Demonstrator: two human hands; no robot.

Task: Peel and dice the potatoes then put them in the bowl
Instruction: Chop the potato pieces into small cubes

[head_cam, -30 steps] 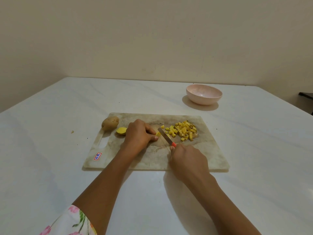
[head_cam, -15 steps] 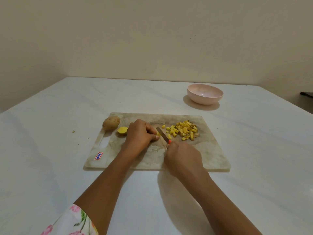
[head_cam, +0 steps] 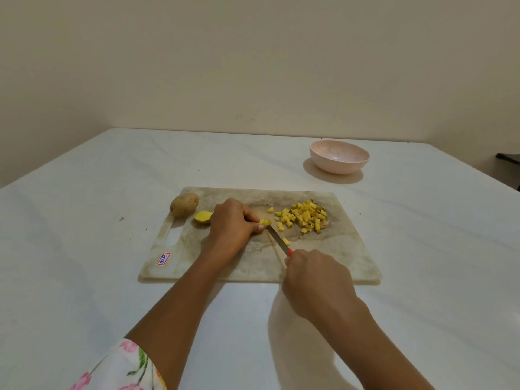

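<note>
A marbled cutting board lies on the white table. My left hand grips a small yellow potato piece at its fingertips. My right hand holds a red-handled knife, its blade tip beside that piece. A pile of yellow potato dice sits on the board's right part. One loose cube lies by the blade. A peeled potato chunk and a whole unpeeled potato sit at the board's left end. The pink bowl stands beyond the board, nothing visible inside.
The white table stretches wide around the board. A few crumbs lie to the left of the board. A dark object shows at the right edge beyond the table. A beige wall closes off the back.
My right hand has drawn back toward me and to the right, sliding the knife along the potato piece. A loose cube now lies beside the blade. My left hand stays in place.
</note>
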